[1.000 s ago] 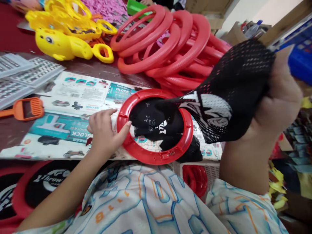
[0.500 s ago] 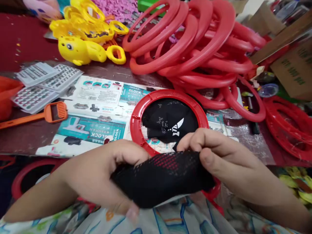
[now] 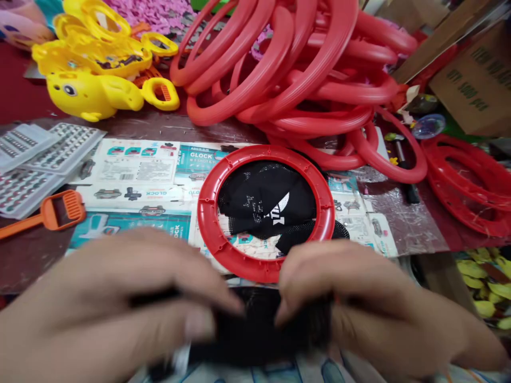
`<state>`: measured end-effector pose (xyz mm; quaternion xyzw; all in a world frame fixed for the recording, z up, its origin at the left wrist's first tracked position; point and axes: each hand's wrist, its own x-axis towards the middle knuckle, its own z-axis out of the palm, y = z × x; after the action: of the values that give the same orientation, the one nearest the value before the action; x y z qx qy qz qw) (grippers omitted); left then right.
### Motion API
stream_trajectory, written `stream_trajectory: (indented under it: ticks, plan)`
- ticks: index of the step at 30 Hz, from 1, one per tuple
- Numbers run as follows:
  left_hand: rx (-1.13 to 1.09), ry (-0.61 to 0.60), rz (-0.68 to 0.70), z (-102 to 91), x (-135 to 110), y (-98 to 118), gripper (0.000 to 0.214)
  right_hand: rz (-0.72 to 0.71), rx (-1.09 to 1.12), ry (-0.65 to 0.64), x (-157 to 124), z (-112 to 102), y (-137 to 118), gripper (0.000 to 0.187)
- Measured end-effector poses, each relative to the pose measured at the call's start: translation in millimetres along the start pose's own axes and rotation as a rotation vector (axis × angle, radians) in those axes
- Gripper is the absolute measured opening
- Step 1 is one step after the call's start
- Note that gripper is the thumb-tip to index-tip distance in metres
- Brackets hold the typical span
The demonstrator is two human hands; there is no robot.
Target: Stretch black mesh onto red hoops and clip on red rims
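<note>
the left hand [image 3: 112, 287] pinches the black cloth [image 3: 255, 335] between thumb and fingers; the right hand [image 3: 371, 292] grips its other end, both closed narrowly. the blurred cloth is nearer the body than the red ring [image 3: 207, 210] on printed cardboard [image 3: 136, 170].

A yellow toy [image 3: 93, 97] lies beyond plastic trays [image 3: 44, 138] and an orange slotted tool [image 3: 48, 215].

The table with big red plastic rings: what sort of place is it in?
Probably a toy workshop: heaped red plastic rings, a yellow plastic animal-shaped toy and a brown cardboard carton marked "QTY" suggest that.
</note>
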<state>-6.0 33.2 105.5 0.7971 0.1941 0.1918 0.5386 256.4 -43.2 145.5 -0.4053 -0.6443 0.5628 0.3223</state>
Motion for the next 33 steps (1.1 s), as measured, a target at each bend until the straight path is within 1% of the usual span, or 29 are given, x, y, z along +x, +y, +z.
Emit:
stream_trajectory:
  ticks: [1, 2, 3, 4, 5, 6, 7, 10, 13, 15, 17, 20, 21, 22, 23, 24, 26, 27, 28, 29, 33]
  plan:
    - [0.008, 0.104, -0.04, -1.7, 17.2, -3.0, 0.013, 0.026, -0.08, 0.11, 8.1, -6.4, 4.9, 0.015]
    - [0.014, 0.211, -0.134, -3.7, 36.8, -8.3, 0.01, 0.076, -0.166, 0.228, 17.9, -14.5, 12.6, 0.017]
    - [0.016, 0.294, -0.2, -5.9, 57.6, -16.3, 0.016, 0.114, -0.236, 0.346, 29.0, -24.2, 22.9, 0.018]
    - [0.025, 0.259, -0.281, -8.3, 77.9, -26.5, 0.019, 0.148, -0.291, 0.429, 40.7, -35.0, 35.2, 0.014]
    - [0.01, 0.242, -0.315, -10.6, 96.7, -38.2, 0.023, 0.201, -0.376, 0.456, 52.2, -46.4, 48.7, 0.014]
    - [0.043, 0.229, -0.328, -12.8, 112.9, -50.2, 0.027, 0.265, -0.489, 0.423, 62.8, -57.5, 62.2, 0.015]
    - [0.123, 0.178, -0.327, -14.7, 126.2, -61.4, 0.028, 0.288, -0.535, 0.41, 72.1, -67.6, 74.9, 0.015]
    - [0.377, 0.046, -0.302, -19.1, 149.9, -83.5, 0.029, 0.3, -0.598, 0.366, 90.7, -87.1, 101.3, 0.013]
    - [0.552, -0.03, -0.238, -24.0, 160.9, -92.8, 0.029, 0.281, -0.619, 0.356, 99.2, -91.0, 110.0, 0.007]
    - [0.589, -0.035, -0.211, -28.6, 166.7, -100.6, 0.029, 0.274, -0.618, 0.352, 102.0, -90.6, 111.4, 0.009]
    - [0.575, -0.034, -0.186, -33.1, 171.3, -112.1, 0.029, 0.219, -0.668, 0.345, 102.8, -91.4, 113.4, 0.014]
    - [0.536, 0.045, -0.126, -36.7, 173.8, -129.8, 0.031, 0.065, -0.858, 0.297, 101.3, -95.2, 119.2, 0.028]
    - [0.504, 0.076, -0.106, -36.6, 173.6, -134.3, 0.031, 0.027, -0.914, 0.267, 100.8, -96.5, 121.2, 0.031]
    - [0.448, 0.102, -0.092, -35.9, 173.1, -137.7, 0.03, 0.017, -0.945, 0.245, 100.7, -97.4, 122.8, 0.032]
    - [0.379, 0.121, -0.086, -34.7, 172.5, -140.2, 0.028, 0.038, -0.954, 0.233, 101.2, -97.9, 124.0, 0.031]
    - [0.306, 0.133, -0.09, -33.2, 172.0, -142.1, 0.025, 0.083, -0.947, 0.248, 102.2, -97.8, 124.7, 0.026]
    - [0.2, 0.169, -0.111, -29.9, 171.6, -144.8, 0.021, 0.205, -0.925, 0.321, 105.1, -96.6, 124.9, 0.018]
    - [0.179, 0.191, -0.126, -28.4, 171.5, -145.9, 0.019, 0.245, -0.935, 0.358, 106.4, -95.7, 124.7, 0.017]
    - [0.179, 0.207, -0.138, -27.3, 171.6, -146.9, 0.019, 0.246, -0.976, 0.38, 107.3, -94.9, 124.7, 0.019]
    - [0.192, 0.218, -0.148, -26.6, 171.7, -147.9, 0.018, 0.212, -1.049, 0.376, 107.7, -94.4, 124.8, 0.02]
    - [0.267, 0.259, -0.215, -26.9, 173.0, -149.3, 0.018, -0.024, -1.4, 0.274, 104.8, -94.8, 128.1, 0.033]
